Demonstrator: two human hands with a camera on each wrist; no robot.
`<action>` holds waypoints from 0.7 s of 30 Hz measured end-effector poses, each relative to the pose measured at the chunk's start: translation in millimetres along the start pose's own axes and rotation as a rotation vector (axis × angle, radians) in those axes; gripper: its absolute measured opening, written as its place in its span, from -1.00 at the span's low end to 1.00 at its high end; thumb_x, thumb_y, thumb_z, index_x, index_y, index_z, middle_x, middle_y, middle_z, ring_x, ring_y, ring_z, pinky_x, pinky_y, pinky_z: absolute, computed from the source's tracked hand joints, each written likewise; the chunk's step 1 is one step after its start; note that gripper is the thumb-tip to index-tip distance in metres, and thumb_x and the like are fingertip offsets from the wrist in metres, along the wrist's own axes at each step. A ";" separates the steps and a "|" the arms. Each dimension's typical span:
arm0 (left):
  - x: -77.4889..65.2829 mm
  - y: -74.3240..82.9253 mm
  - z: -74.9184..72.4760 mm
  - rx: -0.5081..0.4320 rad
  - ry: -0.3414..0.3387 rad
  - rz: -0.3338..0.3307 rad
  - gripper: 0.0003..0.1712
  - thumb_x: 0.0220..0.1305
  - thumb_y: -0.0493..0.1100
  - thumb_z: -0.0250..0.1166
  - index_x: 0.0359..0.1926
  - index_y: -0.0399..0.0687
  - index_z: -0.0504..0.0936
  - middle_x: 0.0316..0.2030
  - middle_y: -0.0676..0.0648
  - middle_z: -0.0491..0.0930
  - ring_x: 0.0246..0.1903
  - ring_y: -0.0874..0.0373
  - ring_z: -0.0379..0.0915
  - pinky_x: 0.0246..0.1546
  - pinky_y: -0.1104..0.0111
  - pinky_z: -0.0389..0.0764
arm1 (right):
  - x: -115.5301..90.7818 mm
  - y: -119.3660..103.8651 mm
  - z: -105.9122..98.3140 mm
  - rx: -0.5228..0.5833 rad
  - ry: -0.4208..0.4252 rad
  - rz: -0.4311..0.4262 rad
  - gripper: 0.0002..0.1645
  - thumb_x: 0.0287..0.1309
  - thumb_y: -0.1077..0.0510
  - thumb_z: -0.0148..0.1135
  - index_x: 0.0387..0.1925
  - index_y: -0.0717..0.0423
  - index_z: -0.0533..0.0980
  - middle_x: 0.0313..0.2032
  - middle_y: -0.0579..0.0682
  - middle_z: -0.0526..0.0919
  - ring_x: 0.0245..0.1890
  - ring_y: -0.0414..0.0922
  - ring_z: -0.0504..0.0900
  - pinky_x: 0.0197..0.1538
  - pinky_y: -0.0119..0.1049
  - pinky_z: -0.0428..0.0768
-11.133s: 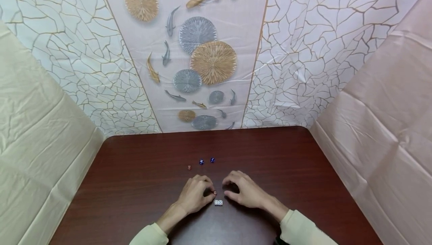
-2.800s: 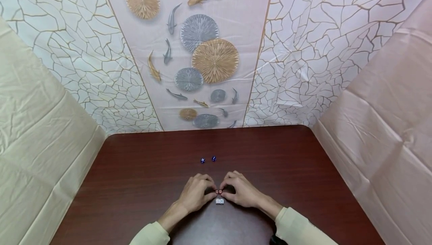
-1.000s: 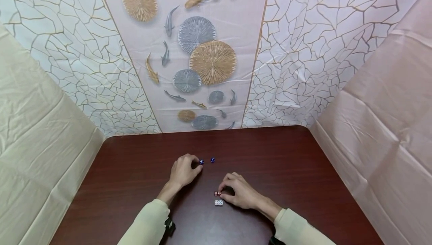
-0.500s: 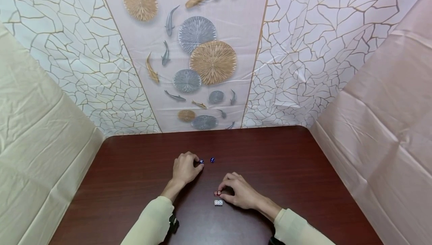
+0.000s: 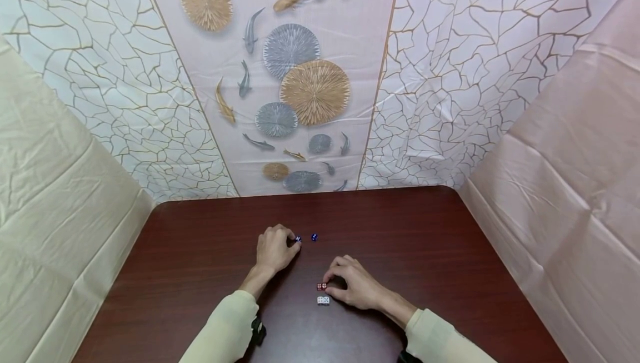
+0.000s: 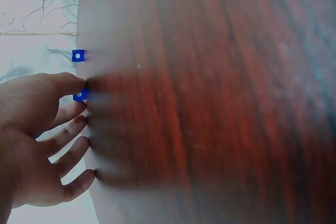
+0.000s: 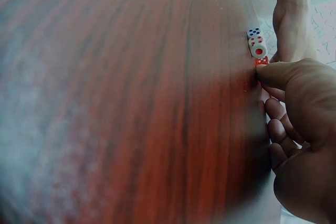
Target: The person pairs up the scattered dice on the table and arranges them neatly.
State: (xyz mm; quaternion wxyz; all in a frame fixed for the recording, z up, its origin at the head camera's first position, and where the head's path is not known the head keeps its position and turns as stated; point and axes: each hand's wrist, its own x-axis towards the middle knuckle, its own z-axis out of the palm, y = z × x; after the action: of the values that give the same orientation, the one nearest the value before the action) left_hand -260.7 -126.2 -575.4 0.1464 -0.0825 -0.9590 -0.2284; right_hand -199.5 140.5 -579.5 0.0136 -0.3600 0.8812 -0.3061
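My left hand (image 5: 274, 249) is at the far pair of dice, pinching the nearer blue die (image 6: 80, 95) between thumb and index finger. A second blue die (image 5: 314, 237) lies just to its right, apart from it. My right hand (image 5: 356, 284) rests lower on the table, its thumb and index finger gripping the right one of two red dice (image 5: 321, 286) set side by side. Directly in front of them sit two white dice (image 5: 323, 301), also side by side. In the right wrist view, the thumb partly covers the red die (image 7: 262, 61).
The dark red wooden table (image 5: 400, 229) spreads out around the dice. Patterned cloth (image 5: 435, 102) hangs behind its far edge, and plain beige cloth (image 5: 565, 185) stands along both sides.
One red die was brought from the far left beside the other red die. My left hand then left the red dice and moved forward to a blue die. The right hand stayed.
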 end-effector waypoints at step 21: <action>-14.5 0.3 -6.9 -0.055 -0.054 0.099 -0.87 0.23 -0.15 0.64 -0.21 -0.04 0.91 -0.07 -0.12 0.89 0.00 -0.22 0.81 0.02 -0.14 0.78 | -0.6 -0.2 -0.1 0.002 0.014 -0.019 -0.82 0.37 0.09 0.61 -0.04 -0.11 0.81 -0.10 -0.18 0.71 -0.03 -0.24 0.54 0.14 -0.25 0.49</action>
State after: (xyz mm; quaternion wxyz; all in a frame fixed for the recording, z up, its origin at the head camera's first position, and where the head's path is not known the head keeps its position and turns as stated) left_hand -245.3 -130.5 -574.0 0.1291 -0.1400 -0.9507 -0.2447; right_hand -198.9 140.8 -579.4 0.0047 -0.3662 0.8776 -0.3094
